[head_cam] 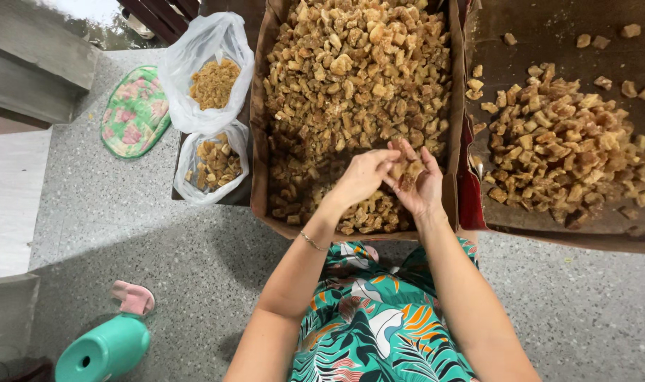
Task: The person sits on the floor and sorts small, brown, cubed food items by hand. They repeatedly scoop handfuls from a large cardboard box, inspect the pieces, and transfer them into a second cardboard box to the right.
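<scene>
Green leaf-print fabric (379, 332) covers my lap at the lower edge. Both forearms extend to the brown cardboard box (260, 141) filled with tan, sugar-crusted chunks (358, 64). My right hand (421, 185) is cupped, palm up, holding a small heap of chunks. My left hand (361, 177) pinches one chunk at that heap. Right of this box, a second cardboard tray (549, 42) holds a smaller pile. Two clear plastic bags (206, 71) sit left.

We have both hands (390, 180) boxed in over the middle cardboard box (260, 134): its walls flank us, right box (471, 191) touching, two plastic bags (202, 64) just left. Open speckled floor (160, 240) near-left, except teal stool (103, 350).
</scene>
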